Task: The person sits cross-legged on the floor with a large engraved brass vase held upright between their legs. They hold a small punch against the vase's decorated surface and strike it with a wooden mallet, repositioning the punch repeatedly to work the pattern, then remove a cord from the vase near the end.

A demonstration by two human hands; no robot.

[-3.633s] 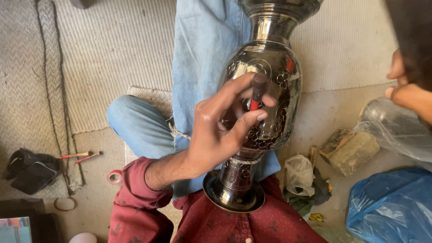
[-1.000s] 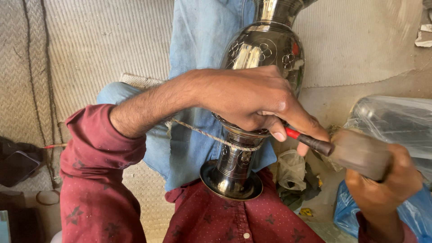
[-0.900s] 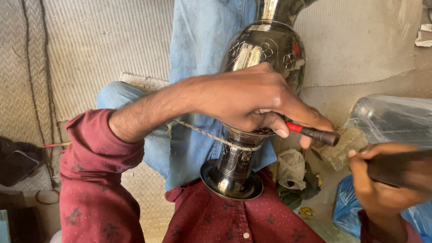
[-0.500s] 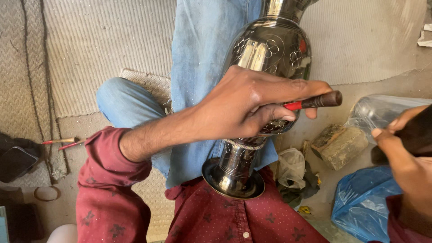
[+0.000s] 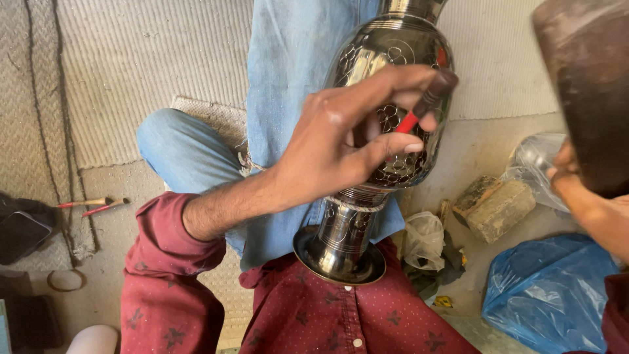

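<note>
Dark metal vase (image 5: 386, 85) already shows engraved flowers across its belly, left hand (image 5: 341, 141) pinching a red-tipped chisel (image 5: 426, 108) there, right hand (image 5: 576, 177) gripping a raised mallet (image 5: 586, 85).

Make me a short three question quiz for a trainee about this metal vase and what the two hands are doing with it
1. True or false: the left hand holds a red-tipped chisel against the dark metal vase.
2. Where does the vase's flared foot rest? A on the blue plastic bag, B against the person's maroon shirt, C on the wooden block.
3. What lies on the floor at far left, beside the black pouch?

Key
1. True.
2. B.
3. Two thin red-tipped tools.

The right hand grips a blurred dark mallet, raised.
</note>
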